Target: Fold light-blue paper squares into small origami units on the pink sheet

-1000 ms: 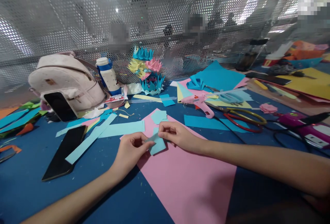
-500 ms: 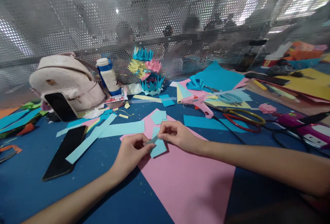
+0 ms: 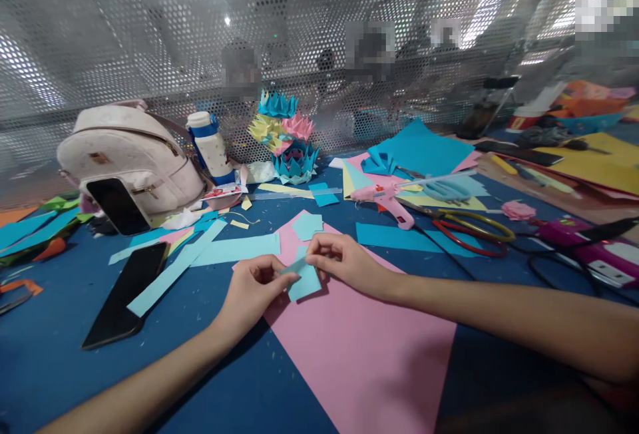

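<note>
A small light-blue piece of paper [image 3: 305, 282] with a fold in it is pinched between my two hands. On its left edge my left hand [image 3: 257, 287] closes thumb and fingers. At its upper right, my right hand [image 3: 344, 262] grips it between thumb and fingertips. Beneath lies a large pink sheet of paper [image 3: 364, 347], set at a slant on the blue table [image 3: 210, 387]. Just beyond my fingers, another light-blue paper piece [image 3: 307, 226] rests on the pink sheet's far corner.
Light-blue strips [image 3: 237, 249] and a black phone [image 3: 124, 297] lie to the left. A pink glue gun [image 3: 384, 198] and scissors [image 3: 469, 227] with red and yellow handles sit at right. A backpack [image 3: 124, 148], bottle [image 3: 210, 148] and folded paper flowers [image 3: 294, 161] stand behind.
The light-blue paper has tilted and turned slightly between my fingers, its lower end rising a little. Both hands keep their pinch in nearly the same place.
</note>
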`<action>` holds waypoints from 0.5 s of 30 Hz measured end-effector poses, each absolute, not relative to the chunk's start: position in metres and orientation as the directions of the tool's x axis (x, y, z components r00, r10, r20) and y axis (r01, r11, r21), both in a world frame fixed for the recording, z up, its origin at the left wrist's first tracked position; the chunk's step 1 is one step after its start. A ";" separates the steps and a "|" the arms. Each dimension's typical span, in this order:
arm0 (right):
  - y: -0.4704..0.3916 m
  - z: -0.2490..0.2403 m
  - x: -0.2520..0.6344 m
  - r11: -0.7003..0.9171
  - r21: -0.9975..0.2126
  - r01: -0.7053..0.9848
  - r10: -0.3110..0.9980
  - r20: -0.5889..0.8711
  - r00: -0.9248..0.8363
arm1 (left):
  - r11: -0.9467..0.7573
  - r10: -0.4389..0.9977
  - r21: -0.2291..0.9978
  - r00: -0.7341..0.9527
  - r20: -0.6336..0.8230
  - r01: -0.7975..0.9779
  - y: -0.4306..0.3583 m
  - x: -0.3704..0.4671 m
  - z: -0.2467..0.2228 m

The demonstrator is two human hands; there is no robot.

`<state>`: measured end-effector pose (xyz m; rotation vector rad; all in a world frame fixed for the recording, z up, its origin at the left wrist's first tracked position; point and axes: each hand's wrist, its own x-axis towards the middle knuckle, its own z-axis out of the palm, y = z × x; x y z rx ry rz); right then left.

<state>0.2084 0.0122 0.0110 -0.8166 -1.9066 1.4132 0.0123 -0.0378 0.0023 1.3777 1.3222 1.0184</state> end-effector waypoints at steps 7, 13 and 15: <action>0.011 0.011 0.208 0.230 -0.961 0.150 0.745 0.075 -0.663 | -0.016 0.999 0.980 0.050 0.006 0.201 -0.038 0.012 0.004; 0.012 0.009 0.207 0.175 -0.978 0.115 0.741 0.053 -0.669 | -0.006 1.000 0.984 0.021 0.002 0.178 -0.038 0.011 0.005; 0.013 0.009 0.207 0.162 -0.981 0.111 0.745 0.047 -0.665 | -0.009 1.000 0.985 0.006 0.008 0.173 -0.038 0.011 0.005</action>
